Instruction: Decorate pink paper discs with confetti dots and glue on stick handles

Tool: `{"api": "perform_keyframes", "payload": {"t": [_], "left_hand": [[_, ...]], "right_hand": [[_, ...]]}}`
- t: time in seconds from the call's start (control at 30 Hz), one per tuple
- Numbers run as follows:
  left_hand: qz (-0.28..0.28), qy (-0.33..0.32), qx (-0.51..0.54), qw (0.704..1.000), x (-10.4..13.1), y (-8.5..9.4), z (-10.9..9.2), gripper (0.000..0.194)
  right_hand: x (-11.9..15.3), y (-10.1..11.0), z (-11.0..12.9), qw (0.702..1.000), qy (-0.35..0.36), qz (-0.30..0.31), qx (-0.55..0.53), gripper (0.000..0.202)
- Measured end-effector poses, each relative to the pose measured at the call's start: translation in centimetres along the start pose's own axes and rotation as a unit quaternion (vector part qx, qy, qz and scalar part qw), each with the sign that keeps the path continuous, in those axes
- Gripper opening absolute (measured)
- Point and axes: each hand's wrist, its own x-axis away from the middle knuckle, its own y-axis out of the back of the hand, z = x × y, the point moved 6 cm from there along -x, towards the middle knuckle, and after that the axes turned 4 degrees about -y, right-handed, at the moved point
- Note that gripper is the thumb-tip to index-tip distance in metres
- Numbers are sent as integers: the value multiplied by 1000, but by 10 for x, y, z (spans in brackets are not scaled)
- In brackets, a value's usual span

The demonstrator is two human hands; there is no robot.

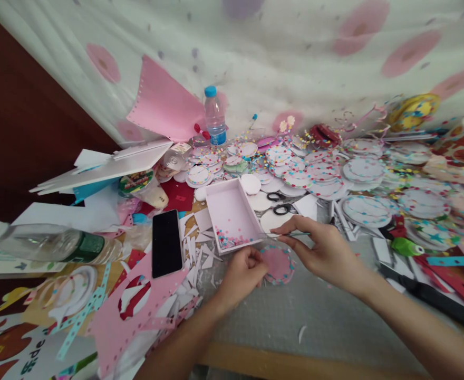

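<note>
My right hand pinches thin metal tweezers, their tips at the near right corner of a shallow white box. Small pink, red and blue confetti dots lie in the box's near end. With curled fingers, my left hand grips the left edge of a round pink paper disc. Coloured dots ring the disc's rim. It is on or just above a grey cutting mat; which one, I cannot tell. Whether the tweezers hold a dot is too small to make out.
Black-handled scissors lie behind the box. Stacks of dotted white discs crowd the back and right. Left of the box are a phone, paper scraps and a lying bottle. A water bottle stands by the curtain.
</note>
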Motion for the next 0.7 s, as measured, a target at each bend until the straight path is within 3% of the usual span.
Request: {"api": "perform_keyframes", "payload": {"t": [0.1,0.33,0.7], "left_hand": [[3,18,0,1000,1,0,-1,14],[2,59,105,993,2,5,0,57],[-19,9,127,992,-1,5,2,53]], "right_hand": [[3,0,1,1000,13,-3,-1,9],[12,1,1,1000,25,-10,-1,9],[18,-11,-2,998,59,3,-14,11]]}}
